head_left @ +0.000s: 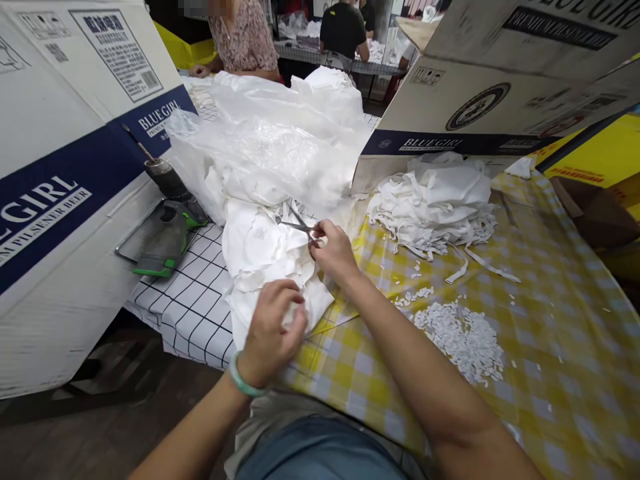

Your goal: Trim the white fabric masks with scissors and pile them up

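Note:
My right hand [336, 255] grips a pair of scissors [301, 227] by the handles. Their blades point away to the left and stand apart, just above the white cloth. Over the near part of that white cloth [257, 247], which lies in a loose stack, is my left hand [275, 327]. Its fingers are bent, with a gap between thumb and forefinger, and nothing shows in them. A pale green bangle [243, 379] circles the left wrist. Beyond the scissors, a clear plastic bag [280, 140] covers more white cloth.
Cartons stand left [100, 160] and right [430, 127]. A green-grey tool [167, 237] lies by the left one. Trimmed white cloth pieces [435, 207] and a heap of small white scraps [465, 337] lie on the yellow checked tablecloth [555, 333]. Other people sit behind.

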A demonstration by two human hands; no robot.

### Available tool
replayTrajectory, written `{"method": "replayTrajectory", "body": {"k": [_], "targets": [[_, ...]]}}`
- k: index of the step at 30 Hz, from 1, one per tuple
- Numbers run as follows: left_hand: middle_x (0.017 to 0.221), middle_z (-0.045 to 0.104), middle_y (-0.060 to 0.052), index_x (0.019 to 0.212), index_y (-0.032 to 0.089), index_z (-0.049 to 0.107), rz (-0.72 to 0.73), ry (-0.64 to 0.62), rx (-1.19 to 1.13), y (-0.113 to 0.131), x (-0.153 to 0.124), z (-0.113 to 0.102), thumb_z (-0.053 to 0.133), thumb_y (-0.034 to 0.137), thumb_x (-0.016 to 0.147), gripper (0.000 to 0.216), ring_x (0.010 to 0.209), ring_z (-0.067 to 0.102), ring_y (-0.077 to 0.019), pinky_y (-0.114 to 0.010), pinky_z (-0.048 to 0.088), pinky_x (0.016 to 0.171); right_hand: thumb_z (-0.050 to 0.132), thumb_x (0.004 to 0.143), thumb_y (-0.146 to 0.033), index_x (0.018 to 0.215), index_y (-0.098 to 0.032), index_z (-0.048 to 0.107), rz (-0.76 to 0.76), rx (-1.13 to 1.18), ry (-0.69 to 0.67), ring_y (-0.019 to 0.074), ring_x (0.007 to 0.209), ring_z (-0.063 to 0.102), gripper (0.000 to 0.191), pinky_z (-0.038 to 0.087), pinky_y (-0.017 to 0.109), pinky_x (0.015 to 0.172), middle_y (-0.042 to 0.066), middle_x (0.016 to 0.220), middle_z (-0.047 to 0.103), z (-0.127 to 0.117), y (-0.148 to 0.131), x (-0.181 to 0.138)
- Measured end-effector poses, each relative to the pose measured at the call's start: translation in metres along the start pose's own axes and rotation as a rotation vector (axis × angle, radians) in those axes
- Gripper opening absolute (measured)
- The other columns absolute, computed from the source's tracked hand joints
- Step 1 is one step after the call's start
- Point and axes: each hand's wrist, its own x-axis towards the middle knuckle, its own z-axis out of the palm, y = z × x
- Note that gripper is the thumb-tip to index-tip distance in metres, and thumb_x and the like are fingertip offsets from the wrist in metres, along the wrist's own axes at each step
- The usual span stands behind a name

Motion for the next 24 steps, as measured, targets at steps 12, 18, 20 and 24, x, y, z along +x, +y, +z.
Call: {"method": "replayTrajectory", "body": {"k": [12,18,20,24], "targets": [[0.103,0.056,-0.009,0.102,0.017,0.056,-0.021,-0.082,-0.080,0.002,-0.013,0.017,0.047,0.003,0.087,0.022,0.101,0.059,-0.0213,-0.036,0.053,0.088,0.065,0.085,-0.025,0.078,-0.023,0.043,0.419,0.540,0.158,0.0113,0.069,0.053,0.023,0.044,0.021,0.062,-0.002,0.080,0.055,-0.083,-0.018,-0.220],[0.139,0.046,-0.018,0.127,0.015,0.053,0.326,-0.246,0.106,-0.002,0.014,0.039,0.049,-0.001,0.081,0.048,0.136,0.038,-0.0333,-0.054,0.036,0.111,0.069,0.083,-0.038,0.077,-0.023,0.043,0.599,0.604,0.158,0.0121,0.068,0.050,0.031,0.042,0.022,0.060,0.000,0.082,0.055,-0.081,-0.004,-0.258],[0.147,0.043,-0.015,0.127,0.017,0.055,0.470,-0.453,0.159,-0.005,0.038,0.048,0.049,0.001,0.081,0.049,0.142,0.029,-0.0360,-0.060,0.028,0.115,0.070,0.082,-0.041,0.076,-0.023,0.044,0.607,0.582,0.161,0.0118,0.065,0.048,0.032,0.040,0.022,0.057,0.000,0.081,0.055,-0.085,-0.002,-0.260],[0.106,0.066,-0.012,0.092,0.015,0.065,0.568,-0.686,0.119,-0.001,0.076,0.057,0.048,0.012,0.087,0.018,0.108,0.060,-0.0281,-0.050,0.045,0.101,0.070,0.082,-0.041,0.077,-0.023,0.044,0.617,0.561,0.213,0.0115,0.064,0.049,0.032,0.041,0.022,0.056,0.001,0.082,0.058,-0.092,0.003,-0.262]]}}
